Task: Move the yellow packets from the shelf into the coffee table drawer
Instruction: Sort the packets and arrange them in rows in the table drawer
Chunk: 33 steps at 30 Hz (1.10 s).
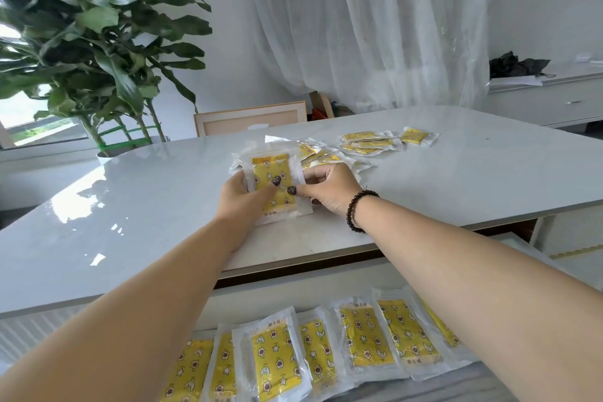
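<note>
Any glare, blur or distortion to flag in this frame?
Head view: window glare on the glossy tabletop at left; wide-angle bending at the table edges; plant leaves slightly smeared; the held packet and the drawer packets stay legible.

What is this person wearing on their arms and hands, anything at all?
Both forearms are bare, with no sleeves in view. The right hand has a bracelet of dark round beads around its wrist. The left hand shows no ring, watch or band. The thumbnails on both hands carry dark polish with a speckled, glittery look. No gloves on either hand.
</note>
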Each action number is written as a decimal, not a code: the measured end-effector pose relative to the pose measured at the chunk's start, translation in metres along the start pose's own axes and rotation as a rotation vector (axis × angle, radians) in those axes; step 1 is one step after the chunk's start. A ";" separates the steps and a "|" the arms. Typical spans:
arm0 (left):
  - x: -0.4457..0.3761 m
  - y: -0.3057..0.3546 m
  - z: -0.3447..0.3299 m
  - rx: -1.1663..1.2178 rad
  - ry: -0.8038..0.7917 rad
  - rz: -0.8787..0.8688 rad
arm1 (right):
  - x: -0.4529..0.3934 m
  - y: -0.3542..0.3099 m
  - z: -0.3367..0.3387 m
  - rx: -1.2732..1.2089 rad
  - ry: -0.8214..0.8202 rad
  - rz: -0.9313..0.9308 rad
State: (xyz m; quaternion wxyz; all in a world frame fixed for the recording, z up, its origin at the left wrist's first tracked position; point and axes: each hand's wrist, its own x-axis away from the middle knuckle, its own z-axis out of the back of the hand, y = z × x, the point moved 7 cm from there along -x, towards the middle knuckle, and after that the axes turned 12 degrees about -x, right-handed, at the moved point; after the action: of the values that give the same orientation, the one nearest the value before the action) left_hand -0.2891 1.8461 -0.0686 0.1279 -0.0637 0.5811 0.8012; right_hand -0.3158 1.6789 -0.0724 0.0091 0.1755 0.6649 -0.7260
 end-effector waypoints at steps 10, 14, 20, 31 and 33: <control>-0.015 -0.035 0.025 0.511 0.217 0.347 | -0.009 0.006 0.029 0.527 0.331 -0.108; -0.015 -0.034 0.024 0.545 0.219 0.343 | -0.013 0.024 0.005 0.988 0.034 -0.234; -0.014 -0.031 0.022 0.506 0.183 0.326 | -0.014 0.014 0.001 1.037 0.165 -0.119; -0.016 -0.030 0.016 0.402 0.101 0.279 | -0.013 -0.005 0.034 0.734 0.370 -0.200; -0.017 -0.030 0.016 0.408 0.089 0.265 | -0.011 -0.014 0.041 0.716 0.346 -0.292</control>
State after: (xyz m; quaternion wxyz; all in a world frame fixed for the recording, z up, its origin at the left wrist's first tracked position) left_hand -0.2641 1.8675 -0.0868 0.0061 0.0052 0.7392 0.6735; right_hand -0.3188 1.6384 -0.0534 -0.2672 0.1907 0.3801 -0.8647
